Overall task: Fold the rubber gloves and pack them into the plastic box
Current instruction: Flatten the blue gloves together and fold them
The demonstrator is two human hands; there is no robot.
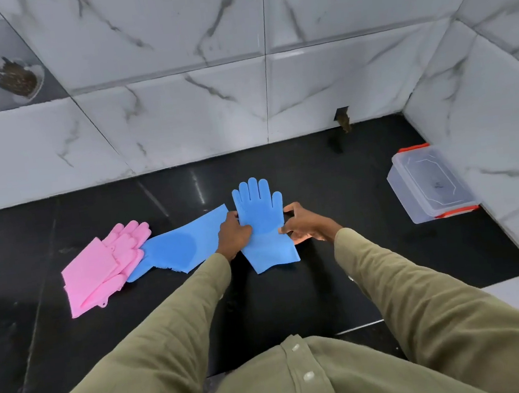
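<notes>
A blue rubber glove [261,215] lies flat on the black counter, fingers pointing toward the wall. My left hand [232,233] presses on its left edge at the palm. My right hand [302,223] pinches its right edge near the thumb. A second blue glove [180,246] lies to the left, its fingers tucked under the pink gloves [105,263], which rest stacked further left. The clear plastic box [428,185] with orange clips stands at the right, against the side wall, lid on.
The black counter [356,275] meets white marble-tiled walls at the back and right. A small dark hole [343,120] sits at the base of the back wall. The counter's front edge runs close to my body.
</notes>
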